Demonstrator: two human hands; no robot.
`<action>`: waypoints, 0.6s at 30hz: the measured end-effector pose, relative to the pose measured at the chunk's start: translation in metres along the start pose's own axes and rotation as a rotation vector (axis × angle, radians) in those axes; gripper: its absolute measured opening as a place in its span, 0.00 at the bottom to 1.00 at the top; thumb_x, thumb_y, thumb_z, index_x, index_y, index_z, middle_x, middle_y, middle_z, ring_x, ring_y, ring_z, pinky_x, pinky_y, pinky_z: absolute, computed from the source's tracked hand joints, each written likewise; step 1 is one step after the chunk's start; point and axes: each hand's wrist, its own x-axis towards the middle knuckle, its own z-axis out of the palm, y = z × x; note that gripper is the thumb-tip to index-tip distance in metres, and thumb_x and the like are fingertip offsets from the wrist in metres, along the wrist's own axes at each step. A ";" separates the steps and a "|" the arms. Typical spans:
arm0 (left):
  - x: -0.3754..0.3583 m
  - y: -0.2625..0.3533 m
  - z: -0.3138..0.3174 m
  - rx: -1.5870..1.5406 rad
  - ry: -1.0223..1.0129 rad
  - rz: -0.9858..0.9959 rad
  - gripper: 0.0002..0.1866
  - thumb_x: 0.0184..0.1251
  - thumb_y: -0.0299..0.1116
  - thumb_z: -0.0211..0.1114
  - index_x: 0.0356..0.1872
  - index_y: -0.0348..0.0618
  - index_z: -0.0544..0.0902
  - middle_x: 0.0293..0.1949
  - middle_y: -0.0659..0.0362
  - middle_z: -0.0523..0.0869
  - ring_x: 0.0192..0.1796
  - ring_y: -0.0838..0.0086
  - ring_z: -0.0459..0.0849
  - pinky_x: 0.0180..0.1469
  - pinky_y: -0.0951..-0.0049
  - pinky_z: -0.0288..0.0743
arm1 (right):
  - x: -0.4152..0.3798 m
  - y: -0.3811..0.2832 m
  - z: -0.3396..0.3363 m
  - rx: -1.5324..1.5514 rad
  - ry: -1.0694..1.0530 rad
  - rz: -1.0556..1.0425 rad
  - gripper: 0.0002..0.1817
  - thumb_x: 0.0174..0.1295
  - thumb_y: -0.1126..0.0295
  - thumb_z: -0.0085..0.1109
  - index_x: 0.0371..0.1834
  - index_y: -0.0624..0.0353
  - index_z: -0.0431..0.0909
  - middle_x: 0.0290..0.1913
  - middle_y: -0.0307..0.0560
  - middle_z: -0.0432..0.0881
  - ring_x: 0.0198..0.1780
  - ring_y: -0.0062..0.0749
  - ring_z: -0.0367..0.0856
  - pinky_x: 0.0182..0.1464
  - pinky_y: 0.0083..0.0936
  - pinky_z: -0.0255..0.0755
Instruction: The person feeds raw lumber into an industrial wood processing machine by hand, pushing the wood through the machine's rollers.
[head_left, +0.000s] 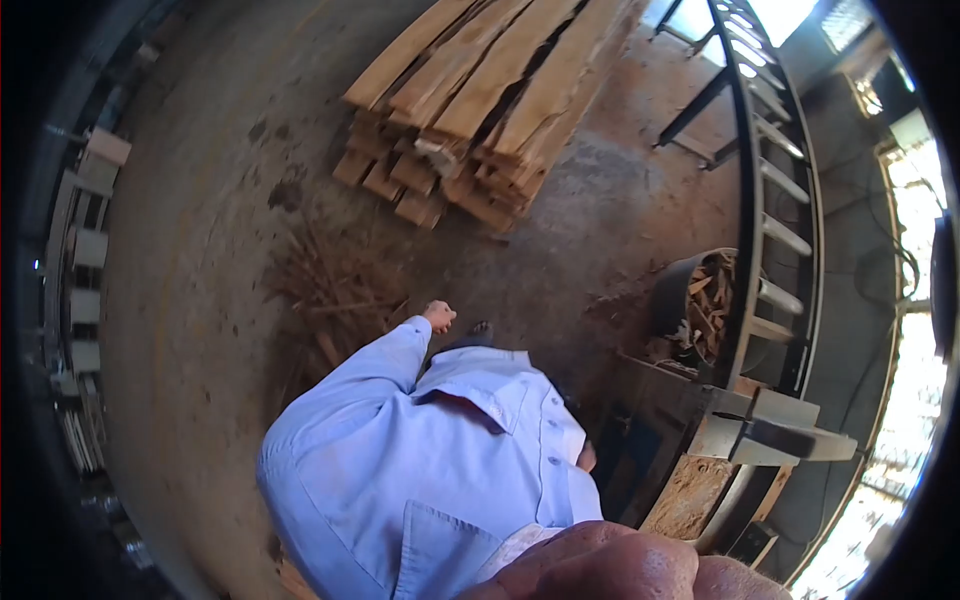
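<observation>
My left hand [438, 315] hangs low in front of my body, at the end of a light blue sleeve [350, 385]. Its fingers look loosely curled, and nothing shows in them. On the floor beside it lies a heap of thin wood offcuts [335, 280], apart from the hand. At the right edge of my shirt [480, 450] a small patch of skin shows, perhaps my right hand [587, 458]; its fingers are hidden. Large, close skin fills the bottom edge, and I cannot make out which body part it is.
A stack of rough-sawn boards [480, 90] lies ahead. To the right runs a roller conveyor [785, 180] with a dark frame. Under it stands a round bin [680, 295] of wood scraps. Nearer is a machine [765, 425] with sawdust on it. Shelving [90, 250] lines the far left.
</observation>
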 end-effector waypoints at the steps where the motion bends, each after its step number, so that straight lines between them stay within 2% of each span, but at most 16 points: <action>1: 0.002 -0.016 -0.015 0.005 -0.003 -0.035 0.16 0.67 0.40 0.61 0.32 0.35 0.85 0.26 0.55 0.87 0.21 0.69 0.85 0.23 0.66 0.80 | 0.006 -0.034 -0.005 0.431 -0.014 0.169 0.17 0.68 0.64 0.58 0.54 0.61 0.76 0.48 0.50 0.81 0.46 0.41 0.82 0.43 0.34 0.80; 2: 0.000 -0.033 -0.028 0.010 -0.006 -0.070 0.16 0.67 0.40 0.61 0.32 0.35 0.85 0.27 0.54 0.87 0.21 0.68 0.85 0.23 0.66 0.80 | 0.023 -0.068 -0.006 0.859 -0.023 0.345 0.16 0.70 0.62 0.56 0.56 0.58 0.74 0.46 0.46 0.81 0.43 0.39 0.82 0.40 0.34 0.80; 3: -0.008 -0.052 -0.037 -0.004 -0.007 -0.092 0.16 0.67 0.40 0.61 0.32 0.35 0.85 0.27 0.54 0.87 0.21 0.68 0.85 0.23 0.66 0.80 | 0.026 -0.095 -0.009 0.939 -0.049 0.341 0.16 0.70 0.62 0.57 0.55 0.58 0.75 0.45 0.45 0.82 0.40 0.33 0.82 0.36 0.29 0.79; 5: -0.021 -0.083 -0.053 -0.042 0.008 -0.144 0.16 0.67 0.40 0.61 0.31 0.35 0.84 0.26 0.55 0.86 0.20 0.68 0.84 0.22 0.66 0.80 | 0.040 -0.121 -0.008 1.005 -0.124 0.302 0.16 0.70 0.62 0.57 0.55 0.57 0.75 0.44 0.43 0.83 0.38 0.30 0.83 0.32 0.23 0.75; 6: -0.022 -0.091 -0.063 -0.049 0.007 -0.157 0.16 0.67 0.40 0.61 0.31 0.35 0.84 0.26 0.55 0.86 0.20 0.68 0.84 0.22 0.66 0.80 | 0.045 -0.140 -0.007 0.924 -0.108 0.346 0.15 0.70 0.63 0.57 0.54 0.58 0.76 0.44 0.44 0.83 0.37 0.30 0.83 0.32 0.23 0.76; 8: -0.025 -0.104 -0.073 -0.147 -0.009 -0.201 0.16 0.68 0.40 0.61 0.32 0.36 0.84 0.25 0.56 0.85 0.20 0.69 0.83 0.22 0.68 0.78 | 0.053 -0.150 0.001 0.908 -0.154 0.302 0.14 0.70 0.64 0.56 0.53 0.60 0.77 0.43 0.46 0.84 0.36 0.30 0.83 0.31 0.24 0.76; 10: -0.020 -0.105 -0.084 -0.212 0.017 -0.213 0.16 0.68 0.41 0.61 0.32 0.36 0.84 0.24 0.57 0.84 0.20 0.70 0.83 0.21 0.68 0.76 | 0.062 -0.155 0.017 0.599 -0.212 -0.020 0.15 0.69 0.63 0.56 0.52 0.61 0.78 0.42 0.46 0.85 0.37 0.30 0.84 0.33 0.24 0.77; 11: -0.017 -0.104 -0.087 -0.270 0.054 -0.208 0.15 0.69 0.41 0.61 0.33 0.37 0.84 0.24 0.57 0.83 0.21 0.71 0.82 0.21 0.69 0.75 | 0.068 -0.163 0.019 0.518 -0.255 0.115 0.17 0.69 0.60 0.57 0.51 0.63 0.80 0.41 0.49 0.86 0.39 0.31 0.85 0.38 0.27 0.79; 12: -0.017 -0.102 -0.088 -0.276 0.046 -0.226 0.15 0.69 0.41 0.61 0.33 0.37 0.84 0.24 0.57 0.83 0.21 0.71 0.82 0.21 0.69 0.75 | 0.068 -0.170 0.023 0.238 -0.202 -0.054 0.19 0.68 0.58 0.57 0.48 0.64 0.83 0.42 0.53 0.87 0.42 0.33 0.86 0.44 0.29 0.78; 14: -0.007 -0.089 -0.097 -0.335 0.104 -0.192 0.15 0.69 0.42 0.61 0.35 0.38 0.84 0.24 0.58 0.83 0.21 0.73 0.82 0.21 0.71 0.73 | 0.077 -0.168 0.046 0.133 -0.238 -0.134 0.20 0.68 0.57 0.57 0.47 0.65 0.84 0.44 0.53 0.88 0.45 0.36 0.85 0.49 0.32 0.77; 15: -0.004 -0.082 -0.100 -0.384 0.090 -0.185 0.15 0.69 0.42 0.62 0.37 0.38 0.83 0.25 0.57 0.84 0.21 0.73 0.82 0.20 0.71 0.74 | 0.094 -0.140 0.065 0.047 -0.291 -0.218 0.19 0.68 0.56 0.56 0.47 0.61 0.85 0.47 0.55 0.87 0.48 0.44 0.85 0.50 0.35 0.77; 16: 0.002 -0.080 -0.100 -0.387 0.090 -0.192 0.15 0.69 0.42 0.62 0.37 0.38 0.83 0.25 0.57 0.84 0.21 0.73 0.82 0.20 0.71 0.74 | 0.082 -0.185 0.049 0.043 -0.297 -0.216 0.19 0.68 0.56 0.56 0.47 0.61 0.85 0.47 0.55 0.87 0.48 0.44 0.85 0.50 0.35 0.77; 18: 0.012 -0.078 -0.094 -0.467 0.085 -0.178 0.15 0.69 0.42 0.62 0.38 0.38 0.83 0.26 0.57 0.84 0.21 0.74 0.81 0.21 0.72 0.74 | 0.089 -0.218 0.054 -0.063 -0.337 -0.242 0.18 0.67 0.57 0.56 0.46 0.60 0.85 0.47 0.56 0.87 0.48 0.46 0.85 0.50 0.37 0.77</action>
